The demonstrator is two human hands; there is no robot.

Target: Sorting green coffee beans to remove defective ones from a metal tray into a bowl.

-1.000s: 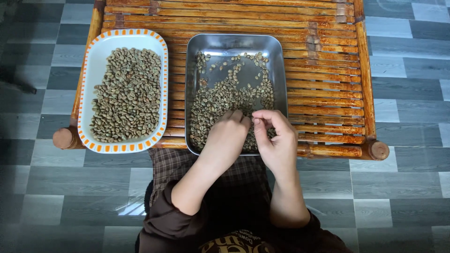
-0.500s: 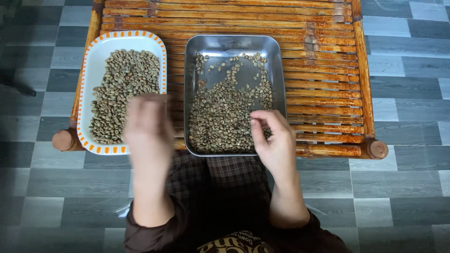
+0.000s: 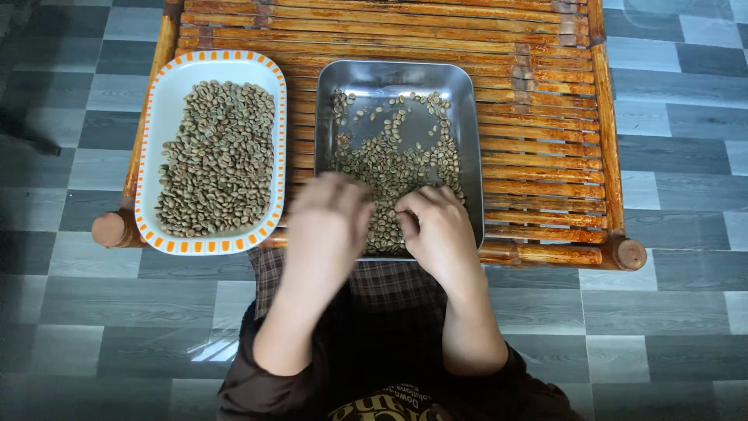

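Since half a second ago, the left hand (image 3: pixel 327 222) has swung back from the white dish (image 3: pixel 167 101) to the near edge of the metal tray (image 3: pixel 467 156); it is blurred, so whether its fingers grip anything cannot be told. Beside it, the right hand (image 3: pixel 438 230) rests among the tray's beans (image 3: pixel 393 160), fingers (image 3: pixel 409 204) curled and pinched, seemingly on a bean or two. Left of the fingers, the orange-rimmed dish holds a full heap of beans (image 3: pixel 218 156); ahead of them the tray lies thinner, bare metal showing at its far end, suggesting sorting is well along, with plenty left. No packages, labels or signs appear on the bamboo desk (image 3: pixel 538 117).
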